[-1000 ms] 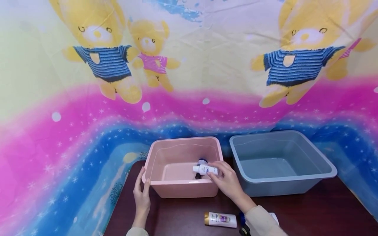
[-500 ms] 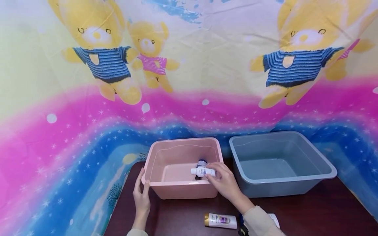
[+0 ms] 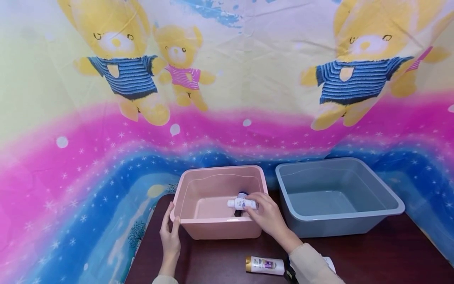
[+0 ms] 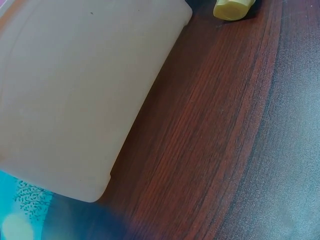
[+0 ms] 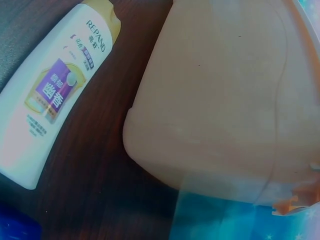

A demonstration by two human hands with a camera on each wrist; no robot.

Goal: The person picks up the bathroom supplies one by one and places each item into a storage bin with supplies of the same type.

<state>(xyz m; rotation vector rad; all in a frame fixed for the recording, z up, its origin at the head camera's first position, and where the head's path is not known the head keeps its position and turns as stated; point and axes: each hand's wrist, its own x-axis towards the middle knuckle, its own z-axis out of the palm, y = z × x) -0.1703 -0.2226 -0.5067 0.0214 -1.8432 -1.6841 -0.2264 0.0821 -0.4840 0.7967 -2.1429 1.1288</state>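
Small white bottle (image 3: 244,204): held sideways over the right part of the pink tub (image 3: 220,221), above a dark item (image 3: 238,213); contact beneath cannot be determined. Right hand (image 3: 268,215): thumb and fingers pinch the bottle. Left hand (image 3: 171,234): fingers extended, touching the tub's near left corner. Step in hand, as judged: placing. Next move calls for lowering, then loosening the pinch. Gold-capped bottle (image 3: 266,265) lies on desk (image 3: 209,258).

This is a tabletop set-up, room type unclear: a dark wood-grain table (image 3: 213,262) before a bear-printed cloth (image 3: 244,86).
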